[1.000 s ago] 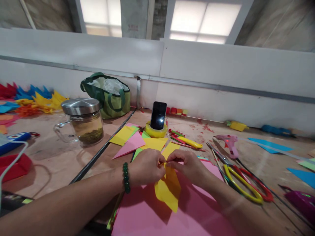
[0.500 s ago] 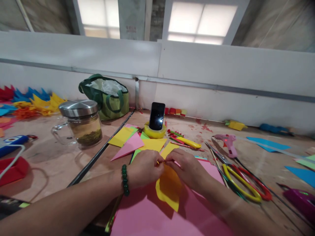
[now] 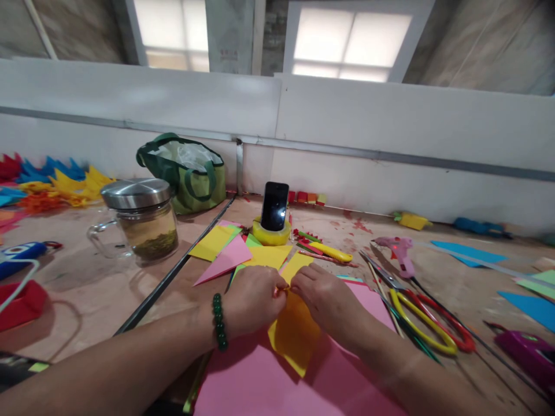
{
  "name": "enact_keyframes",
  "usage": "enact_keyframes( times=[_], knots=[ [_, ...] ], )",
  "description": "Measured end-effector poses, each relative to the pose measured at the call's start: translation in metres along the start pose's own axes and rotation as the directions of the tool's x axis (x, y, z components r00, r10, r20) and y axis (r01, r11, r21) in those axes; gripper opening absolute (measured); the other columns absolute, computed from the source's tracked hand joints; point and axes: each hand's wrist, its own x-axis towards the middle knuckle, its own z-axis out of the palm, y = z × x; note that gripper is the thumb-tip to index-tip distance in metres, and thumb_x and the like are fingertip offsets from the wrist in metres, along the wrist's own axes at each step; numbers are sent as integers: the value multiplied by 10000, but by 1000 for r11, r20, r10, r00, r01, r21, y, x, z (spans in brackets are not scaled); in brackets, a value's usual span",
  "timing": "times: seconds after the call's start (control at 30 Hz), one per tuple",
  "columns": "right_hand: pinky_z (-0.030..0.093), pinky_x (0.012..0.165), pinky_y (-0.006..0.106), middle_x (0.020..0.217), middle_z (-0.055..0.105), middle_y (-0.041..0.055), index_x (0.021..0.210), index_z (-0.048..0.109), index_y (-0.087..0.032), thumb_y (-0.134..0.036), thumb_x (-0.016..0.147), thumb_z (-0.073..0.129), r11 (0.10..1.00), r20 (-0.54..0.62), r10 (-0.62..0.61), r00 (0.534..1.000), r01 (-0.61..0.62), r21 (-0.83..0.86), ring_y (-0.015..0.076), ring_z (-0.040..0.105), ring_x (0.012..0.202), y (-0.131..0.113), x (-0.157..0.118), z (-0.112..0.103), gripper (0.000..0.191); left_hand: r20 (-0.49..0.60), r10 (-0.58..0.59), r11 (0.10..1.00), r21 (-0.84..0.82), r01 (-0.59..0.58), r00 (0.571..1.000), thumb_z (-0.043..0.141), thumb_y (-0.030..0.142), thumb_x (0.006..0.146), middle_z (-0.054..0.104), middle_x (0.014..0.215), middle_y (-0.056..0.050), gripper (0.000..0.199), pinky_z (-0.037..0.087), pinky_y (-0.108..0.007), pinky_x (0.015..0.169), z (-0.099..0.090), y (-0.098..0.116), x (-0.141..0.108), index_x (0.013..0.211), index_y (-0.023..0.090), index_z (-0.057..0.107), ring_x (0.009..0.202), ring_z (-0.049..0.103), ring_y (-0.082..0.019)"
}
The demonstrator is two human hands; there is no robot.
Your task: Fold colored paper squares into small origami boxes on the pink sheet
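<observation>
"State the grip of each hand."

"From where I stand, the left hand [image 3: 256,297] and the right hand [image 3: 326,300] are both clamped on the yellow paper [image 3: 295,335], fingertips pinching its upper end."

"Specify the paper's position."

"Between the hands, over the pink sheet [image 3: 251,384]. I cannot tell whether its lower tip touches that sheet."

"List adjacent items."

"Scissors [image 3: 427,323] lie open-handled to the right of the right hand. Beyond both hands, a phone [image 3: 274,207] stands propped on a yellow tape roll [image 3: 272,236]."
</observation>
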Motion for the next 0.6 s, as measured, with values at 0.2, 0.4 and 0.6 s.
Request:
enact_keyframes(
  times=[0.2,0.4,0.6],
  knots=[
    [486,668,295,788,665,74,783,666,-136,-90,826,604,996,-90,86,992,-85,12,201,607,750,-3,-3,1,90,4,57,998,-20,-57,998,440,142,798,696,782,-57,267,417,-288,668,-2,3,-3,746,178,700,723,611,-190],
    [476,652,281,736,652,56,729,654,-146,-57,824,580,997,-215,55,975,-42,68,179,603,700,-3,-6,-2,150,46,-34,807,-587,55,998,585,124,633,600,1179,-127,700,449,-349,848,11,-5,4,1326,149,488,977,583,-243],
    [465,663,285,754,648,47,756,632,-163,-94,863,537,989,-301,64,952,-20,147,175,601,716,-1,-6,-8,158,349,88,152,-930,334,933,618,79,534,608,1046,-58,1057,429,-280,796,13,-8,11,1481,180,158,923,568,-188]
  ],
)
